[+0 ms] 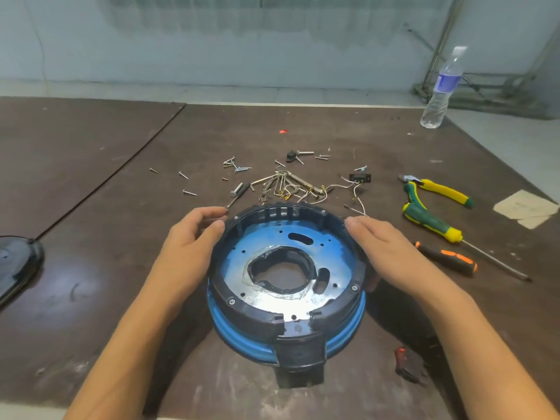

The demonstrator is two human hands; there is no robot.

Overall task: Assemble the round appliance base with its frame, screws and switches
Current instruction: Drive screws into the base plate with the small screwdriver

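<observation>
The round appliance base (272,247) stands on the table in front of me, blue with a black ring frame (303,316) screwed on top and a black tab at its near side. My left hand (194,237) rests against the frame's left wall, fingers nearly straight. On the right wall lies my right hand (381,247), fingers extended. Loose screws (236,166) and metal contacts with wires (288,187) lie just behind the base. A black switch (360,177) with wires lies at the back right, and a red rocker switch (409,363) at the near right.
Yellow-green pliers (436,189), a green-yellow screwdriver (433,221) and a black-orange screwdriver (448,259) lie to the right. A water bottle (442,89) stands at the back right. A black cover (15,265) sits at the left edge. Paper scraps (527,207) lie far right.
</observation>
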